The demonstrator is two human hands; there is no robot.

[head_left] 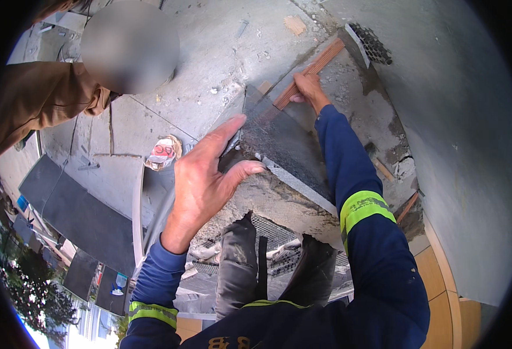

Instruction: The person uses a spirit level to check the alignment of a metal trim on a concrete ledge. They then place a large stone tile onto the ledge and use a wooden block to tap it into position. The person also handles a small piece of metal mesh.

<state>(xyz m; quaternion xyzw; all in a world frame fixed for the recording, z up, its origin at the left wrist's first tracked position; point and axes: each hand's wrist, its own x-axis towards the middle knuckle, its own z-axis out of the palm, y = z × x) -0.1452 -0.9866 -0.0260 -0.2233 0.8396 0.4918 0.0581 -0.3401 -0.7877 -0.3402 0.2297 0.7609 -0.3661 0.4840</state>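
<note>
A dark grey stone slab (291, 145) with a pale cut edge lies before me on a rough mortar-like base. My left hand (203, 168) is at its left corner, thumb and fingers spread apart around the corner; whether it presses on the stone I cannot tell. Beyond the slab, my right hand (310, 92) is closed around a reddish-brown wooden batten (326, 56). The batten slants from the slab's far edge toward the upper right, and its lower end meets the slab's surface.
Another person's brown sleeve (46, 93) reaches in at upper left. A crumpled paper bag (164, 152) sits on the dusty concrete floor (209, 52). A perforated dark piece (371, 43) leans near the grey wall (465, 128) on the right. Dark slabs (81, 203) lie at left.
</note>
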